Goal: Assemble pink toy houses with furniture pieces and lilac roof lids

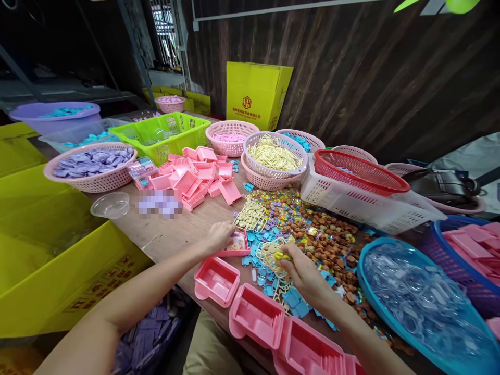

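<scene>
Trays come first — three empty pink trays [255, 315] line the near table edge, unfilled. Beyond them the right hand [304, 276] pinches a cream sprue of small parts [271, 255], while the left hand [219, 235] closes its fingers on one partly filled pink tray [237, 244]. So judging by this, filling has barely begun. Loose blue and brown pieces [316, 234] crowd the table beyond — farther back, a stack of pink trays [195, 177] and a basket of yellow parts [273, 153].

head cam | looks forward and down | close over table [183, 229] | single view
</scene>
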A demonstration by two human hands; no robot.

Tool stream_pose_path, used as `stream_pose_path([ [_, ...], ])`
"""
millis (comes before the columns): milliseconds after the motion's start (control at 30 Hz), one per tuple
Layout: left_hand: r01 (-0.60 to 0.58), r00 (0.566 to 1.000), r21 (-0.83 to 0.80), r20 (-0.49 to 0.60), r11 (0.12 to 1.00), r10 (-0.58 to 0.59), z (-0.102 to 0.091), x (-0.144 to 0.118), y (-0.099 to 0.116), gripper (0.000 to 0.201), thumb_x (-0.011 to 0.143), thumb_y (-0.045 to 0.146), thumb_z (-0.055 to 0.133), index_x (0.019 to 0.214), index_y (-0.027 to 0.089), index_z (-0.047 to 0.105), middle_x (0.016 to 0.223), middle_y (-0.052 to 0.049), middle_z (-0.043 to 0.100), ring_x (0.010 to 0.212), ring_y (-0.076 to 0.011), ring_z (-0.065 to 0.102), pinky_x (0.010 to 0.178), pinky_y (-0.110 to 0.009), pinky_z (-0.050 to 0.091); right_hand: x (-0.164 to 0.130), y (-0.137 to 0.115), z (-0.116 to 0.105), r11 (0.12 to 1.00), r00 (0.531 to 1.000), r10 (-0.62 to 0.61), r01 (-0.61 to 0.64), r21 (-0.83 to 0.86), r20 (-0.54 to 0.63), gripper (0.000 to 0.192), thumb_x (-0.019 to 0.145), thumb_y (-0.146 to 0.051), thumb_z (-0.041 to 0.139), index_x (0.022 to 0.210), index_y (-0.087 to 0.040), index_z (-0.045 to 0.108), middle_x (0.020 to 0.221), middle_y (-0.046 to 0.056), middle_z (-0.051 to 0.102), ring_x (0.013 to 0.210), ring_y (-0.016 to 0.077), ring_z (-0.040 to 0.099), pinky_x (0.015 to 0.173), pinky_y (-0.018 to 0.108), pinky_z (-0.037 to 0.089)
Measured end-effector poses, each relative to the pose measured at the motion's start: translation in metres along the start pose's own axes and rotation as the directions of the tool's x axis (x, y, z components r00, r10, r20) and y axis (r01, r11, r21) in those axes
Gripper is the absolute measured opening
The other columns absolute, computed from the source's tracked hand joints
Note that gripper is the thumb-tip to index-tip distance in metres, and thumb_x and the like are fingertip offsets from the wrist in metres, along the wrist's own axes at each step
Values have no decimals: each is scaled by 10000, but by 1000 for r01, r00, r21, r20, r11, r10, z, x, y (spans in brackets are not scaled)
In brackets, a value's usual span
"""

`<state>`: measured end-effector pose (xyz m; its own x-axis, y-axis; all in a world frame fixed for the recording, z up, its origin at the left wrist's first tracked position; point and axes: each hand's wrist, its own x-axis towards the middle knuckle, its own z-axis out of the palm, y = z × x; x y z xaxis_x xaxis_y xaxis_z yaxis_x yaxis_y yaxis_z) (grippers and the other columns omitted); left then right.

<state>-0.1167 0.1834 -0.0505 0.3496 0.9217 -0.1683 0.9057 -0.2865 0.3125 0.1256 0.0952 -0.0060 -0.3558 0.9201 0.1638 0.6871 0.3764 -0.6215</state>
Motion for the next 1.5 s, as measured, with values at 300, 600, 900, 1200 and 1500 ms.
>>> stream_pose_path([
  [300,-100,991,-163,75,982,114,-14,21,-17,269,688,183,657,454,131,534,429,40,486,469,-80,440,503,-202,251,-4,-4,1,998,995,-53,56,32,-81,137,856,-199,394,942,-207,501,868,50,607,776,173,592,679,276,482],
  [600,-84,996,-303,-19,949,83,-13,15,-19,126,697,219,626,611,130,653,488,24,551,502,-97,485,485,-184,282,-9,-2,1,967,934,-254,238,-93,-249,174,901,-179,381,1003,-220,516,879,56,628,792,173,621,673,264,504],
  [900,-322,947,-389,-117,863,300,-47,-28,18,153,838,218,532,773,137,645,664,10,590,609,-96,504,575,-184,361,-13,-3,-11,996,968,-92,86,-34,-235,351,882,-201,426,1231,-222,394,1155,91,611,943,197,639,784,315,509],
  [1200,-695,711,-183,-316,695,628,-28,-81,117,190,892,278,485,852,189,648,1055,-89,521,1018,-202,499,845,-319,449,-28,-18,-32,926,977,-44,-38,375,207,398,873,-302,468,1247,-166,494,1257,97,567,1155,217,524,978,383,407],
  [1500,-703,712,-290,-294,650,638,-2,-90,148,165,923,188,394,930,177,559,1174,-90,514,981,-148,585,798,-244,494,-77,-18,-43,893,978,48,-133,429,203,346,931,-312,321,1161,-173,540,1110,60,610,1011,166,568,908,329,446],
])
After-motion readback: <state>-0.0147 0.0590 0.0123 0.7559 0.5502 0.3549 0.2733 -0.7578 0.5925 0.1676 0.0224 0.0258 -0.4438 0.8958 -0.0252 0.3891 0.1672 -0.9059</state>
